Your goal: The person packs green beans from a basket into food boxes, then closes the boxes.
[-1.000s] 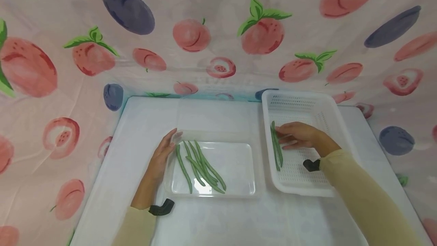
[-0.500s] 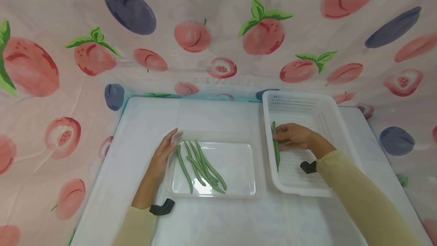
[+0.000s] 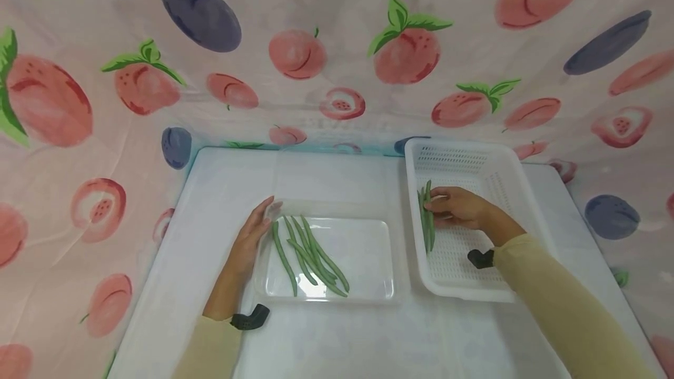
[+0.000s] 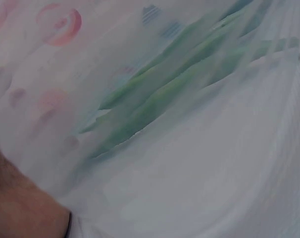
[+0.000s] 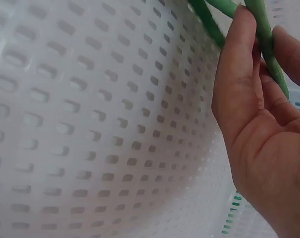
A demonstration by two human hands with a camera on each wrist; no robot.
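Inside the white perforated basket point(image 3: 505, 174) my right hand point(image 3: 457, 207) pinches a green bean point(image 3: 429, 215) near the basket's left wall; in the right wrist view the bean point(image 5: 266, 44) runs between thumb and fingers. More green beans point(image 3: 423, 221) lie beside it in the basket. My left hand point(image 3: 251, 238) rests with straight fingers against the left rim of the clear plastic tray point(image 3: 363, 262), which holds several green beans point(image 3: 310, 256). Blurred through the tray wall, the left wrist view shows those beans point(image 4: 175, 84).
Tray and basket sit side by side on a white table point(image 3: 226, 186). A fruit-printed cloth point(image 3: 326, 51) hangs behind and drapes past the table on both sides.
My right hand has closed its fingers on a bean in the basket and lifted it slightly. The left hand has stayed at the tray rim.
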